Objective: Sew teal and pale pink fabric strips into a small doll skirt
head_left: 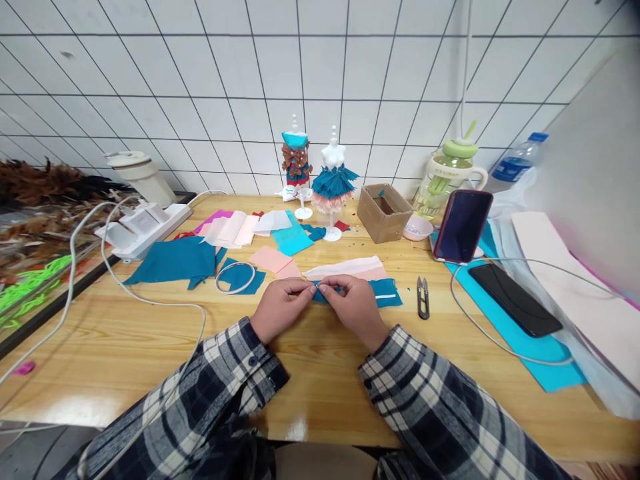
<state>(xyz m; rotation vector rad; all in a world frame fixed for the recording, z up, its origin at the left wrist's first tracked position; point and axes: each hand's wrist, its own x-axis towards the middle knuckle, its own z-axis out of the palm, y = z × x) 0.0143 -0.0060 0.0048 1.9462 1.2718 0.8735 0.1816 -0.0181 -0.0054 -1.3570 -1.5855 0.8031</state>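
Observation:
My left hand (284, 303) and my right hand (354, 307) meet at the middle of the table, fingertips pinched on a strip of dark teal crepe paper (393, 293). A thin white line runs along the strip's right part; the rest lies behind my fingers. Just beyond it is a pale pink and white piece of paper (367, 268). A roll of tape (235, 277) lies to the left, on a teal scrap. Thread snips (423, 298) rest on the table right of my right hand.
Two small dress forms (334, 183) in paper skirts stand at the back, beside a cardboard box (385, 212). A phone (463, 227) stands upright at right; another phone (515, 300) lies on blue paper. White cables (190, 305) cross the left side near a power strip (145, 230).

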